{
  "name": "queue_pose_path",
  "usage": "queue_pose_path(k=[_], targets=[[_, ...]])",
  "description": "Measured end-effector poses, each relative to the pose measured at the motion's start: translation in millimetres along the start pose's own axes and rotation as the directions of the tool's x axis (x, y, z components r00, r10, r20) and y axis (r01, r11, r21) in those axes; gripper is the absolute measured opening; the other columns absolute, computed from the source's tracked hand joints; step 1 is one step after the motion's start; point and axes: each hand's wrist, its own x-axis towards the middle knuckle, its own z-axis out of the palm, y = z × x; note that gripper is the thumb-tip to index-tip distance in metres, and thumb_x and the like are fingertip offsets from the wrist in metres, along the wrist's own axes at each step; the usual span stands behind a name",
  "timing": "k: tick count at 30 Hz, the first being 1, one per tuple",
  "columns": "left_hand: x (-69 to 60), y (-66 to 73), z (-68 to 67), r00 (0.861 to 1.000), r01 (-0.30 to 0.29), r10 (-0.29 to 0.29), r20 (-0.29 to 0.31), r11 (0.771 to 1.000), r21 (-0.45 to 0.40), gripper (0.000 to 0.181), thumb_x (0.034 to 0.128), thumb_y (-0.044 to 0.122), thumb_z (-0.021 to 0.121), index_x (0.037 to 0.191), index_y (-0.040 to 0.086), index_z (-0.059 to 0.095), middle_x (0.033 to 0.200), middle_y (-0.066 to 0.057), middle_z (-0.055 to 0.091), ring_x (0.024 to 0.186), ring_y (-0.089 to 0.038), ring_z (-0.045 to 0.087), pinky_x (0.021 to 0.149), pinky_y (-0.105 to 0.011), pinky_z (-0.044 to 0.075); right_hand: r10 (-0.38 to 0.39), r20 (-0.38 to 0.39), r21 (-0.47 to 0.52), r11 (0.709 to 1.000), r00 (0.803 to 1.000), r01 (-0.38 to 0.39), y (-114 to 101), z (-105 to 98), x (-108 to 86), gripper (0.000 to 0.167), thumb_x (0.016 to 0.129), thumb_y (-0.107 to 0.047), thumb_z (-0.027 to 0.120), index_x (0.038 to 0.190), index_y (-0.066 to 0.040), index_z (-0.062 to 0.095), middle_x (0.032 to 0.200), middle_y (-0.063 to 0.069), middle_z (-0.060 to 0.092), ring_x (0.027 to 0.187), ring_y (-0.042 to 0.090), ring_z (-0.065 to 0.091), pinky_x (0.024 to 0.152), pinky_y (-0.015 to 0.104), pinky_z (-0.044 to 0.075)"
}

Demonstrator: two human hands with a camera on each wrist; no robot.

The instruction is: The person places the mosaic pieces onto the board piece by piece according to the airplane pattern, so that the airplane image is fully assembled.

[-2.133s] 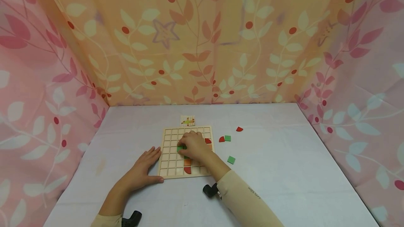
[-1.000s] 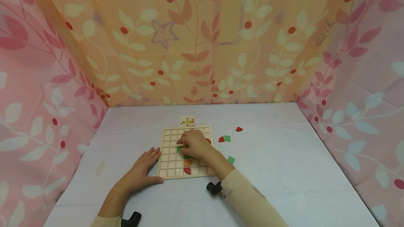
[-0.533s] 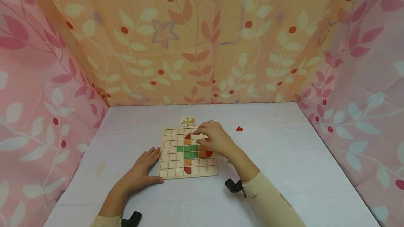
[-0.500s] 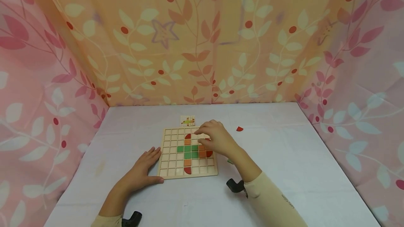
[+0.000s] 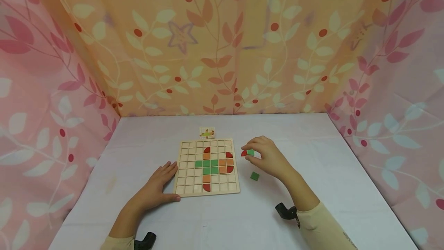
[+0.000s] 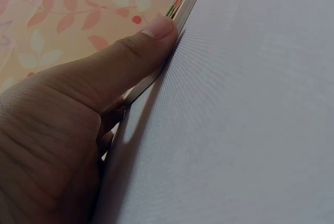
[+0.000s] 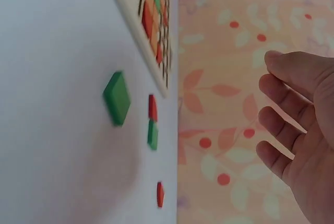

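A wooden grid board (image 5: 187, 188) lies on the table with green, orange and red tiles in its cells. My left hand (image 5: 156, 186) rests at its left side with the fingers extended. The left thumb (image 6: 130, 51) touches the board's edge in the left wrist view. My right hand (image 5: 272, 159) hovers right of the board, fingers loosely bent and nothing between them in the right wrist view. Below it lie a red quarter-round tile (image 7: 152, 107) and a green square tile (image 7: 152, 134), touching or nearly so. Closer to the camera lies another green square tile (image 5: 254, 176).
Behind the board lies a small pattern card (image 5: 206, 132). Another red quarter-round tile (image 7: 160, 195) sits farther right, hidden behind the right hand in the head view. Patterned cloth walls (image 5: 222, 68) enclose the white table (image 5: 208, 223) at the back and sides.
My right hand has moved off the board to the right, uncovering the green, orange and red tiles in the grid. The left hand has stayed in place.
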Motion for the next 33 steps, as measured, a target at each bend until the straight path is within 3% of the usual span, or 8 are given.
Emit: queue_pose_path(k=[5, 11, 20, 29, 33], targets=[[-0.3, 0.5, -1.8, 1.000, -0.003, 0.003, -0.004, 1.000, -0.010, 0.119, 0.0693, 0.068, 0.082, 0.160, 0.008, 0.035, 0.169, -0.004, 0.027, 0.158, -0.032, 0.016, 0.129, -0.046, 0.008, 0.025, 0.017, 0.025, 0.999, 1.000, -0.025, 15.4, -1.9, -17.4, 0.031, 0.087, -0.020, 0.083, 0.117, -0.024, 0.076, 0.113, -0.007, 0.070, 0.114, 0.017, 0.057, 0.104, 0.048, 0.045], [0.1, 0.7, -1.6, 1.000, 0.009, -0.009, 0.003, 1.000, -0.012, 0.119, 0.0692, 0.068, 0.082, 0.160, 0.009, 0.034, 0.169, -0.004, 0.027, 0.158, -0.032, 0.015, 0.130, -0.044, 0.007, 0.072, 0.050, 0.067, 0.995, 0.996, -0.075, 26.4, 2.8, -31.7, 0.032, 0.087, -0.024, 0.083, 0.119, -0.027, 0.075, 0.115, -0.013, 0.067, 0.119, 0.015, 0.055, 0.104, 0.047, 0.048], [2.2, 0.6, 0.5, 1.000, 0.007, -0.007, 0.009, 1.000, -0.015, 0.120, 0.0689, 0.070, 0.082, 0.161, 0.010, 0.033, 0.170, -0.002, 0.026, 0.159, -0.031, 0.015, 0.130, -0.038, 0.003, 0.073, 0.031, 0.111, 0.991, 0.997, -0.076, 38.1, 13.8, -43.7, 0.031, 0.086, -0.020, 0.084, 0.115, -0.022, 0.077, 0.115, -0.014, 0.067, 0.117, 0.015, 0.054, 0.100, 0.049, 0.050], [1.4, 0.7, 0.0, 1.000, 0.007, -0.007, 0.005, 1.000, -0.013, 0.120, 0.0679, 0.069, 0.082, 0.160, 0.008, 0.034, 0.170, -0.004, 0.026, 0.158, -0.033, 0.015, 0.128, -0.050, 0.009, 0.110, 0.069, 0.152, 0.981, 0.992, -0.119, 45.1, 21.1, -48.2, 0.030, 0.087, -0.019, 0.082, 0.116, -0.018, 0.077, 0.114, -0.014, 0.066, 0.118, 0.016, 0.054, 0.102, 0.050, 0.050], [1.1, 0.2, -0.5, 1.000, 0.002, -0.002, 0.000, 1.000, -0.004, 0.121, 0.0678, 0.070, 0.081, 0.160, 0.008, 0.035, 0.169, -0.005, 0.026, 0.158, -0.033, 0.016, 0.129, -0.049, 0.009, 0.105, 0.091, 0.139, 0.983, 0.990, -0.117, 50.6, 25.4, -49.8, 0.030, 0.086, -0.022, 0.083, 0.116, -0.019, 0.077, 0.112, -0.016, 0.067, 0.115, 0.014, 0.055, 0.101, 0.047, 0.050]])
